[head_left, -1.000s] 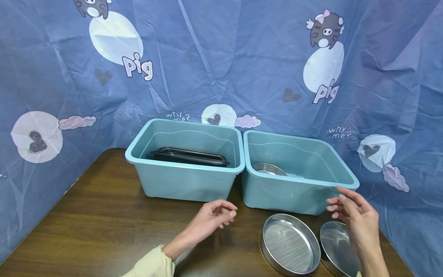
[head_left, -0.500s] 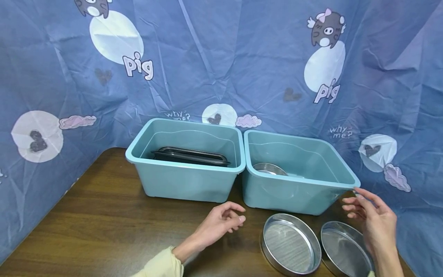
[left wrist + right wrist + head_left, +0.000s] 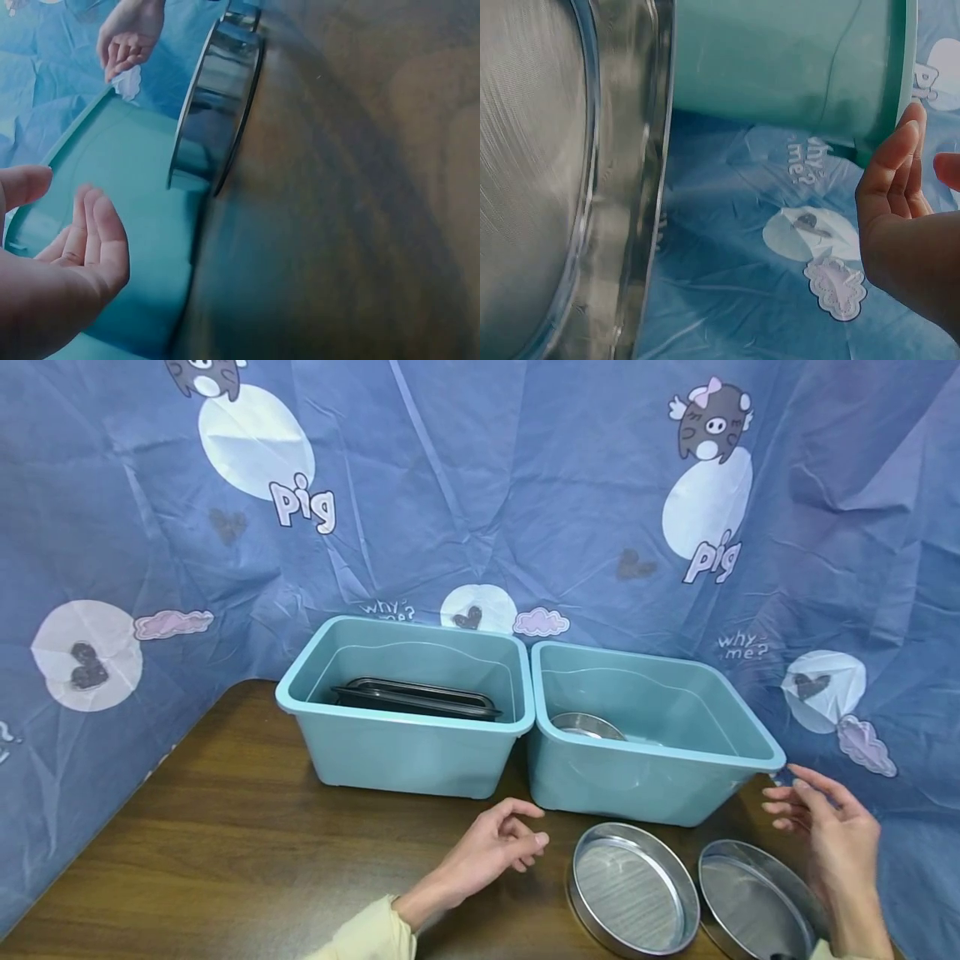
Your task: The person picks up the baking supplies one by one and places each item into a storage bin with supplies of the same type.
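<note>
Two round metal sieves stand on the table, one nearer the middle [image 3: 633, 889] and another, the right sieve [image 3: 753, 902], beside it. My left hand [image 3: 491, 850] hovers to the left of the middle sieve with relaxed, slightly bent fingers and nothing in them. Above and beyond the right sieve, my right hand [image 3: 840, 835] is held in the air by the front right corner of the right teal bin [image 3: 622, 781]. Its fingers are loosely bent and hold nothing; in the right wrist view a sieve [image 3: 622, 180] fills the left side, apart from the hand.
A left teal bin [image 3: 405, 756] holds dark baking trays [image 3: 420, 697]. Inside the right bin lies another round metal sieve [image 3: 588, 725], partly hidden by the bin's front wall. Both bins stand at the back of the brown wooden table [image 3: 247, 843], against a blue patterned cloth [image 3: 480, 485].
Both hands have drifted to the right, the right one moving away from over the right sieve, which shows more. The sieves and bins have stayed in place.
</note>
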